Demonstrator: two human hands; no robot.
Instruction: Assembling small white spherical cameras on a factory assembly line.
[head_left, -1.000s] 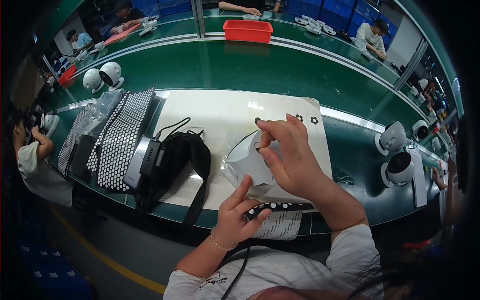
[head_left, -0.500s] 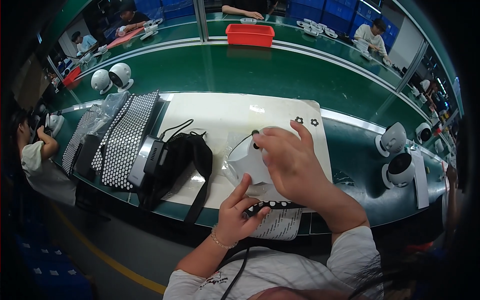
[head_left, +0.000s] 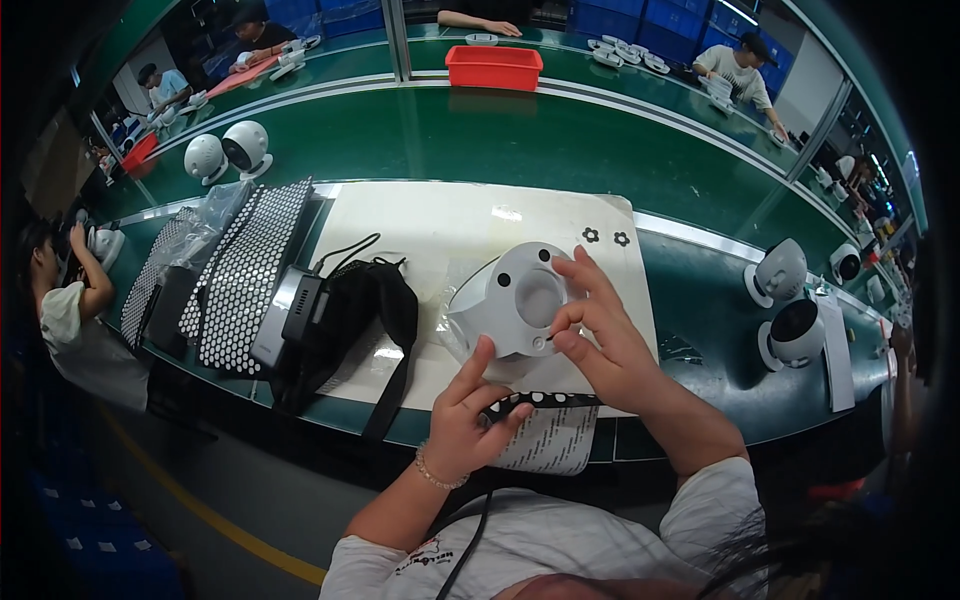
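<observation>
A white rounded device (head_left: 490, 318) lies tilted on the pale board, its flat base facing up. The base has a round hollow (head_left: 541, 298) and two black round pads (head_left: 504, 280) near its far edge. My right hand (head_left: 600, 340) is pinched beside a small round recess (head_left: 539, 343) at the base's near edge. A small dark piece, which looks like another black pad, shows at its fingertips. My left hand (head_left: 470, 420) is closed on a black strip with white round spots (head_left: 550, 400), and its index fingertip reaches the device. Printed white backing paper (head_left: 550, 445) hangs below the strip.
Left of the device lie a black strap bundle (head_left: 375, 310), a grey-silver gadget (head_left: 288, 318) and dotted sheets (head_left: 255, 270). White cameras (head_left: 797, 335) stand at the right and far left. A red bin (head_left: 494, 68) sits beyond the green bench. Other people work around.
My right hand has drawn back toward me and to the right, uncovering the base and both black pads, and now pinches by the near recess. My left hand keeps the strip.
</observation>
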